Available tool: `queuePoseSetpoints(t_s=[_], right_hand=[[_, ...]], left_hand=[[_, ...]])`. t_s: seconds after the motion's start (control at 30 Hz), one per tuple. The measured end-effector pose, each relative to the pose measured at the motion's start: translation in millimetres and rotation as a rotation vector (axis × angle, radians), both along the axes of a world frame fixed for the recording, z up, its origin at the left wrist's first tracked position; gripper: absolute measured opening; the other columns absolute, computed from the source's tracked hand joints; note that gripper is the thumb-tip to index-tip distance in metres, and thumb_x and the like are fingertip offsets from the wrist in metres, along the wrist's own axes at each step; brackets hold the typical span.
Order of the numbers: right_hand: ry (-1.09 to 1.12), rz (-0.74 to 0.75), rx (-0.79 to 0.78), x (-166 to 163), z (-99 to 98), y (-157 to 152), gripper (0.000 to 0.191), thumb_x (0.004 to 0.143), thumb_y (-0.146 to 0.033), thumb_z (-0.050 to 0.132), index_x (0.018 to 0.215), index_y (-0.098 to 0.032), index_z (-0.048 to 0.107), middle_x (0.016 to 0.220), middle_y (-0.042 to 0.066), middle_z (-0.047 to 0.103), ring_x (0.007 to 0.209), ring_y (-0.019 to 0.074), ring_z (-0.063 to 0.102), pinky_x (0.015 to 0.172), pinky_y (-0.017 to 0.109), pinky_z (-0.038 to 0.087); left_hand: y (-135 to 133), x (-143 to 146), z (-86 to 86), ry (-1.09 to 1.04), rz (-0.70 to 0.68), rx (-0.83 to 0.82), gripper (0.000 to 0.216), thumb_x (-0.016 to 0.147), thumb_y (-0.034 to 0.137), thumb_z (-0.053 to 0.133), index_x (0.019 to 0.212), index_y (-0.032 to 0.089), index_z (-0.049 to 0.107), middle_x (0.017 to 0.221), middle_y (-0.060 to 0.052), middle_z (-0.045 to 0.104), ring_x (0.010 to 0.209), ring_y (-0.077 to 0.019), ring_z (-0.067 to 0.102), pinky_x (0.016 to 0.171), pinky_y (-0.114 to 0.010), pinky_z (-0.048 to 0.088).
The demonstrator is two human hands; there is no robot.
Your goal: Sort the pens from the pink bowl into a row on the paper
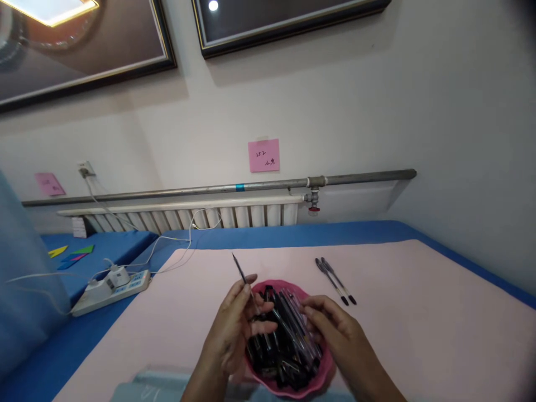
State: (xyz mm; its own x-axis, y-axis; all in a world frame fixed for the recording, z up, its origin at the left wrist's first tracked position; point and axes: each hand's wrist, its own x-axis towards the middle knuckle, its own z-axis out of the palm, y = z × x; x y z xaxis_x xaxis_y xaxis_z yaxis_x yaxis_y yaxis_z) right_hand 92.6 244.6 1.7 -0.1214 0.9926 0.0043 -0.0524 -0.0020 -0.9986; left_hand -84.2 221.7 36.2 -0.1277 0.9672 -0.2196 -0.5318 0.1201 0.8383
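My left hand point(232, 324) is closed in a pinch around a thin pen refill point(239, 268), whose pointed tip slants up and to the left. Below its loosely curled fingers is a pink bowl point(325, 378) with a wavy rim. Dark caps and pen parts point(288, 368) fill it, along with several clear pen barrels point(298, 321). My right hand point(335, 329) is at the bowl's right rim, thumb and fingertips pressed together beside the barrels; what they hold, if anything, is hidden. Two capped pens point(336, 281) lie side by side on the pink sheet, beyond my right hand.
A pink sheet point(419, 312) covers the blue table point(318, 230). At left lies a power strip point(134, 283) with plugs and white cables. Coloured paper pieces point(79, 254) are on another blue surface. A radiator point(234, 215) and pipe point(360, 177) run along the wall behind.
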Motion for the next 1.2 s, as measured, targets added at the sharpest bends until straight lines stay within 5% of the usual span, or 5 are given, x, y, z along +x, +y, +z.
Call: queuePoseSetpoints(t_s=[0.27,0.77,1.03,1.2], right_hand=[[-0.111,0.014,0.066,-0.6,-3.8,-1.2,0.013,0.075,-0.032,0.058,0.076,-0.020,0.063,0.065,-0.002,0.057,0.057,0.0130,0.052,0.050,0.022,0.041],[-0.534,0.228,0.220,-4.6,2.4,-9.6,0.015,0.082,-0.022,0.045,0.077,-0.023,0.060,0.064,-0.003,0.058,0.059,0.0145,0.054,0.055,0.026,0.041],[-0.769,0.397,0.551,-20.4,-1.3,-21.7,0.019,0.083,-0.009,0.046,0.084,-0.021,0.061,0.085,0.003,0.063,0.082,0.0189,0.059,0.072,0.032,0.045],[-0.916,0.420,0.620,-27.2,-5.1,-20.1,0.017,0.084,-0.012,0.049,0.092,-0.019,0.062,0.086,0.006,0.064,0.082,0.0227,0.058,0.073,0.038,0.045]], left_hand=[[2.1,-11.8,-0.9,0.113,0.035,-0.046,0.019,0.082,0.016,0.057,0.100,0.011,0.061,0.074,-0.004,0.062,0.061,-0.0120,0.061,0.053,-0.023,0.052],[5.2,-15.0,-2.8,0.189,0.016,-0.039,0.025,0.069,0.029,0.065,0.087,0.012,0.062,0.057,0.004,0.053,0.046,-0.0067,0.045,0.043,-0.019,0.034],[5.1,-12.9,-4.0,0.178,0.042,-0.048,0.028,0.071,0.032,0.066,0.088,0.011,0.062,0.062,0.000,0.058,0.050,-0.0072,0.049,0.045,-0.018,0.038],[5.4,-11.6,-7.8,0.165,0.043,-0.054,0.025,0.072,0.031,0.066,0.088,0.011,0.062,0.064,-0.001,0.060,0.051,-0.0073,0.051,0.045,-0.017,0.039]])
